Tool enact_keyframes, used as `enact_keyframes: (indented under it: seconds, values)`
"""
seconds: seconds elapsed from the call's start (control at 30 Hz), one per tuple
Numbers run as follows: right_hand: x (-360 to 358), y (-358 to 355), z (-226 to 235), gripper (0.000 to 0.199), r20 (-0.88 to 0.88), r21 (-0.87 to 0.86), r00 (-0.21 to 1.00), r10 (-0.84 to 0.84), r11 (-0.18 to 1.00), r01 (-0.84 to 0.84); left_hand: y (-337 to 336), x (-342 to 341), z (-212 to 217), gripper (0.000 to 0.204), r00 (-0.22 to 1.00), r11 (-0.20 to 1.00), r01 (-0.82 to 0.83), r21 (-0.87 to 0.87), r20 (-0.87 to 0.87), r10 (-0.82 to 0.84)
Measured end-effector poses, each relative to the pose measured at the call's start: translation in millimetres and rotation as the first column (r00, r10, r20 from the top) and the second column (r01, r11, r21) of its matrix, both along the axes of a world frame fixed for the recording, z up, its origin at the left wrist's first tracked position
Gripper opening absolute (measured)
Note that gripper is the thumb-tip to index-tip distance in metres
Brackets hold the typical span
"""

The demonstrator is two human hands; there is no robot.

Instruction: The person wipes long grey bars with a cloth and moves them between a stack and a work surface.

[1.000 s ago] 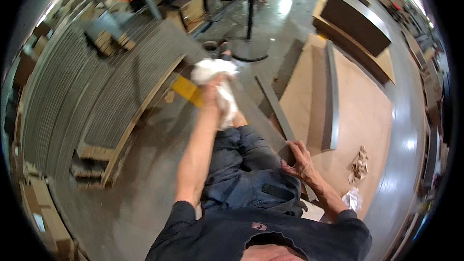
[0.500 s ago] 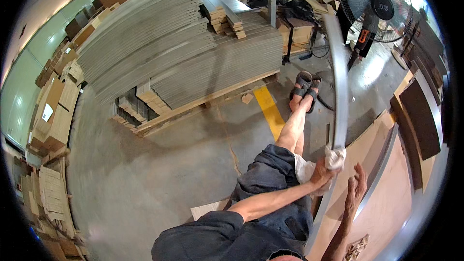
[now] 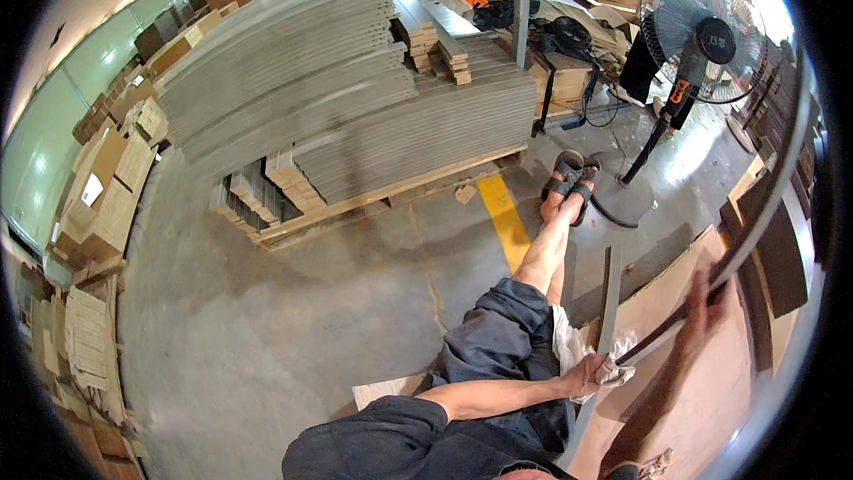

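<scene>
A large stack of grey boards stands on a pallet across the floor on the left, and beyond the feet rises a pedestal fan. A broad pinkish-brown panel lies at the person's right, with a short grey bar near its left edge. Over the panel runs the piece being worked, a long dark strip: its near end meets the left hand above the panel, and its far part slants up past the right side of the panel, curved by the lens. The right hand is blurred at the strip's middle; whether its fingers grasp the strip or merely lie against it, I cannot tell. The left hand is clenched on a crumpled white cloth, which sits at the strip's near end. The step in hand seems to be handling the strip for wiping, perhaps presenting another face to the cloth. The next move probably calls for the right hand to steady the strip while the left keeps even pressure along it, the far end clear of the fan.
</scene>
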State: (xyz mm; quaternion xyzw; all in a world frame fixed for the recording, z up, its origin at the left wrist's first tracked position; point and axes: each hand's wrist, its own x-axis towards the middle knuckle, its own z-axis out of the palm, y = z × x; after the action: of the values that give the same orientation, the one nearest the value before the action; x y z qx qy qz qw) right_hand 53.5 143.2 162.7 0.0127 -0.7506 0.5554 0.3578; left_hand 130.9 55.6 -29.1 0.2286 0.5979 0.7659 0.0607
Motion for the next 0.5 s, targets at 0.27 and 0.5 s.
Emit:
enact_keyframes:
  seconds: [0.27,0.5]
  values:
    - [32.0,-19.4,-18.6,0.054,0.116,0.115,0.988,0.105,0.986,-0.119,59.3,-24.9,-156.3,0.035,0.983,0.978,-0.158,-0.138,-0.119,0.142]
    - [28.6,22.4,56.1,0.035,-0.294,0.045,0.951,-0.094,0.993,0.112,-11.3,-30.2,-53.3,0.029,0.989,0.823,0.039,-0.566,-0.098,-0.114]
